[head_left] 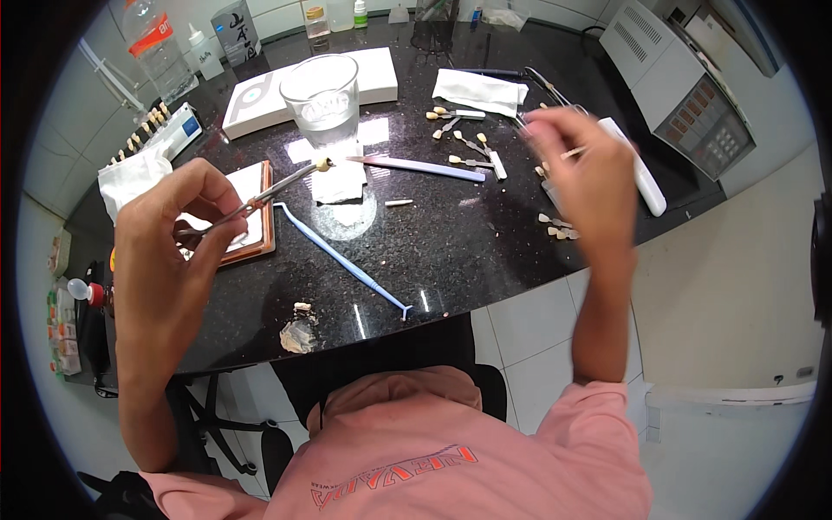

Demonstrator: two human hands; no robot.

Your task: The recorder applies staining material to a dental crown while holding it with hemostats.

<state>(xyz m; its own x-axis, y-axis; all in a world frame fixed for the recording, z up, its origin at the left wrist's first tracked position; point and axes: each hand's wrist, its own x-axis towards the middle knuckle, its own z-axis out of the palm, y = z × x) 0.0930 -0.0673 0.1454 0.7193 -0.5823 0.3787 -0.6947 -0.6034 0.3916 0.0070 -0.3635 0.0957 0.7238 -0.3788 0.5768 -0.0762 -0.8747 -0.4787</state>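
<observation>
The left hand (pixel 165 234) pinches the metal tweezers (pixel 270 193) between thumb and fingers, the tips gripping a small yellowish tooth piece (pixel 323 164) near the glass cup (pixel 319 97), while the right hand (pixel 594 165), blurred, is raised near tooth-shaped tabs (pixel 553 231), fingers curled, any held item indeterminable.

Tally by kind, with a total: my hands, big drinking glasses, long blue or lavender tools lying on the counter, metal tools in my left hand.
Left hand and right hand: 2
Drinking glass: 1
Blue tool and lavender tool: 2
Held metal tool: 1
Total: 6
</observation>
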